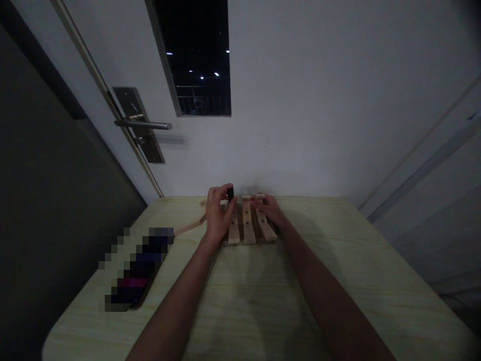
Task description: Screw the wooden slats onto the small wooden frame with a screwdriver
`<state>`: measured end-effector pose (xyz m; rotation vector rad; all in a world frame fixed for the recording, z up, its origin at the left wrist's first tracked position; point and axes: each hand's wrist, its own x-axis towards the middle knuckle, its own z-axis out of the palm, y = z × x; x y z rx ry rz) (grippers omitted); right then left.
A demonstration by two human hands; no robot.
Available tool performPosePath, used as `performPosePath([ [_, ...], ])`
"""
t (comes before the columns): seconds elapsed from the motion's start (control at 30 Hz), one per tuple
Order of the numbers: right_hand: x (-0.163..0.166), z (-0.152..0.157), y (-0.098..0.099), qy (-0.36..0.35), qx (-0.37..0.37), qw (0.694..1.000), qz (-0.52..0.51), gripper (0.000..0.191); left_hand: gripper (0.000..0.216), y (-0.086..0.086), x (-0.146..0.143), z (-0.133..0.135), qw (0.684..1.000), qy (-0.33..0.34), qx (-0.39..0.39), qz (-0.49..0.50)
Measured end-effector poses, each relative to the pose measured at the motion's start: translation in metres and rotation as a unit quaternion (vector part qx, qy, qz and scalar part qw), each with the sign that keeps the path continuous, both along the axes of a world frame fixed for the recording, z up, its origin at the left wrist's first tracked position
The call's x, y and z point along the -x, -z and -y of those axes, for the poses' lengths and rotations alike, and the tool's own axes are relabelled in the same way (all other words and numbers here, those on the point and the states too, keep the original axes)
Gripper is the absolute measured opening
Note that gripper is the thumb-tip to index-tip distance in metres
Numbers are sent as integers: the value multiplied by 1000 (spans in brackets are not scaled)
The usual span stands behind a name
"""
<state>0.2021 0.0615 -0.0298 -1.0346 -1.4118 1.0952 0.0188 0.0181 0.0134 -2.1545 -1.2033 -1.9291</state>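
Observation:
Near the far edge of the table stands a wooden piece with three pale slats (pixel 247 220), each dotted with dark round spots, over a darker base. My left hand (pixel 218 210) is closed at its left side, pinching a small black cylinder-like object (pixel 230 193) upright between thumb and fingers. My right hand (pixel 273 208) is closed around the far end of the right slat, with its fingertips reaching toward the middle slat. Part of the left slat is hidden by my left hand.
A phone-like device (pixel 150 281), partly pixelated, lies on the table (pixel 240 311) at left. A thin wooden strip (pixel 190 226) runs from it toward my left hand. Behind the table stands a white door (pixel 319 100) with a metal handle (pixel 150 125) and a dark window (pixel 199 60).

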Motion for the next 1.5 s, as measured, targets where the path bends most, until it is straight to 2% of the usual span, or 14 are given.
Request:
performPosePath([
  [0.2, 1, 2, -1, 14, -1, 1000, -6, 30, 38, 2, 0, -2, 1000, 4, 5, -9],
  [0.43, 2, 3, -2, 8, 3, 1000, -17, 31, 43, 3, 0, -2, 999, 40, 19, -20],
  [0.57, 2, 2, 0, -1, 14, 1000, -26, 31, 39, 2, 0, -1, 998, 38, 18, -39],
  [0.93, 1, 0, 2, 4, 2, 1000, -17, 31, 35, 4, 0, -3, 1000, -1, 19, 15],
  [1.1, 1, 1, 1, -4, 19, 999, -32, 32, 38, 5, 0, -3, 999, 19, 38, 9],
  [1.5, 1, 1, 1, 9, 9, 1000, -16, 31, 56, 5, -3, 0, 992, 81, 91, 38],
])
